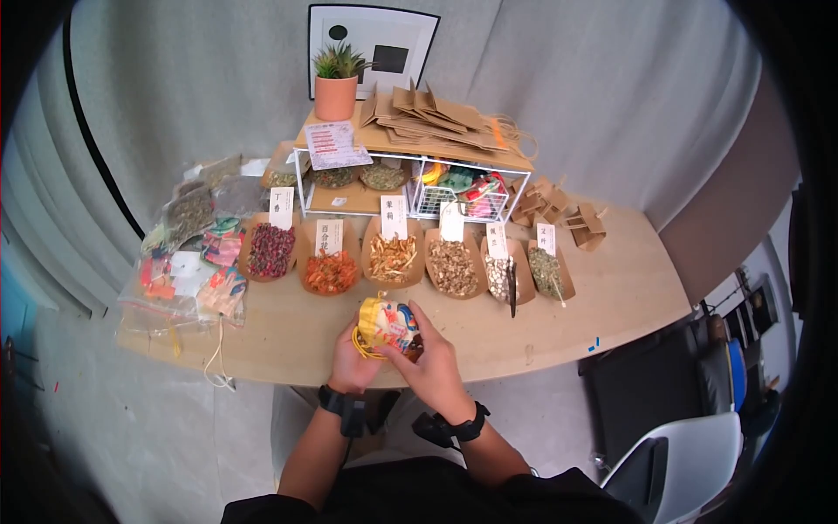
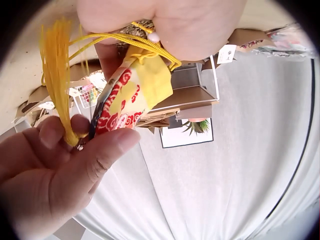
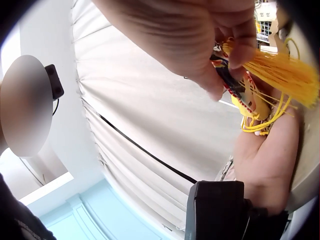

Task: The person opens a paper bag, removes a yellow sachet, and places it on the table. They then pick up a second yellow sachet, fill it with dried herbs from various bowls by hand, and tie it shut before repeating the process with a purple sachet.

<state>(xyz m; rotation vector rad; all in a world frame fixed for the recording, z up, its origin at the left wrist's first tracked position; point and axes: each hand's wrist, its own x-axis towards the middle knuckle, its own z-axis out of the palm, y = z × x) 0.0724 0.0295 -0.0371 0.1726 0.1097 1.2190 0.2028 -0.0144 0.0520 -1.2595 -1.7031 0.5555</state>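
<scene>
Both hands hold a small drawstring sachet (image 1: pixel 388 323) above the table's front edge. It has a yellow gathered neck and a printed body in cream, red and blue. My left hand (image 1: pixel 353 367) cradles the neck end, its fingers mostly hidden behind the sachet. Yellow cords (image 2: pixel 112 37) with a pale bead hang over that palm. With thumb and fingers, my right hand (image 1: pixel 434 365) pinches the opposite end, where a yellow tassel (image 3: pixel 285 72) is attached. In the left wrist view the right thumb (image 2: pixel 100 160) presses against the printed side.
Kraft paper trays of dried flowers and herbs (image 1: pixel 332 272) with labels stand in a row beyond the hands. Dark tongs (image 1: pixel 513 290) lean in one tray. Plastic bags (image 1: pixel 188 214) and sachets lie at the left. Behind stands a shelf (image 1: pixel 367 203) bearing paper bags (image 1: pixel 445 122) and a potted plant (image 1: pixel 336 96).
</scene>
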